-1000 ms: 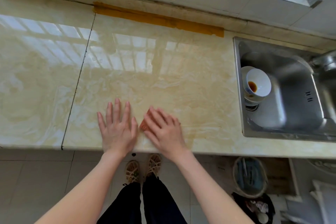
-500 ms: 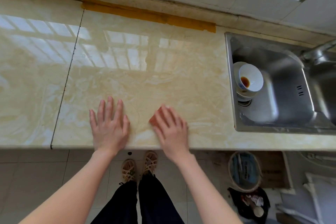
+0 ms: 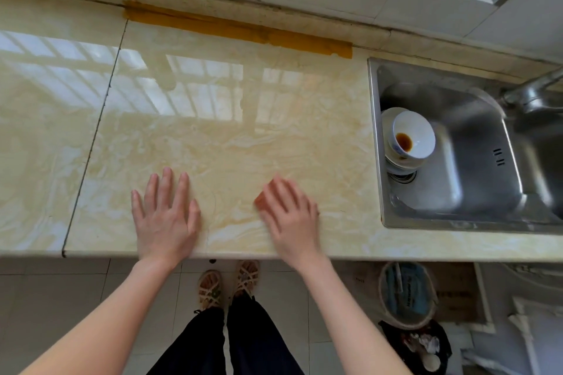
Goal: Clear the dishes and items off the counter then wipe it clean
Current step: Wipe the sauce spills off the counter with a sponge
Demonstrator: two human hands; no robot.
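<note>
On the far left of the pale marble counter a dark seam runs from the back wall to the front edge. Just right of it, near the front edge, the left hand lies palm down on the stone, fingers straight and slightly spread, holding nothing. Behind, a strip of orange tape lines the joint between counter and wall. Right of the left hand, with bare stone between them, the right hand presses flat on a small orange-pink cloth. Its fingers are extended rather than curled round it, and they look slightly blurred. Only a corner of the cloth shows at the fingers' left side, so its shape is unclear. Further right, the steel sink is set into the counter. A stack of white bowls sits against its left wall, the top one tilted with a brown residue inside. A faucet stands at the sink's far right. Below the counter edge, a bucket rests on the tiled floor.
</note>
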